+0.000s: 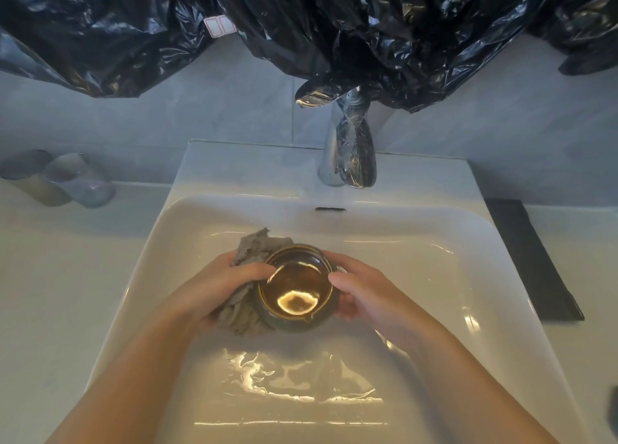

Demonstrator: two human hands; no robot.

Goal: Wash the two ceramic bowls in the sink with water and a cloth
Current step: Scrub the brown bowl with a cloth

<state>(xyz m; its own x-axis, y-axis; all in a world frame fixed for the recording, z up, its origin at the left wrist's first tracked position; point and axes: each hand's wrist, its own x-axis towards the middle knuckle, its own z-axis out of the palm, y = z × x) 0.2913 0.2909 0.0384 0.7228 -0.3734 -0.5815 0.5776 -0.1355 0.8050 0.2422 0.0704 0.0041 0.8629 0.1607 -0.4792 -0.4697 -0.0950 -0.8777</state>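
Head: bowl (296,290) mouth-up, tilted camerawards

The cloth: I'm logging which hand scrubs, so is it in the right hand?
No, the left hand grips the cloth against the bowl, while the right hand holds the bowl's other side.

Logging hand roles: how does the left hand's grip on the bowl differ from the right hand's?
The left hand holds a grey cloth against the bowl; the right hand touches it bare. The left hand takes the bowl's left side, the right hand its right. Both thumbs reach the rim.
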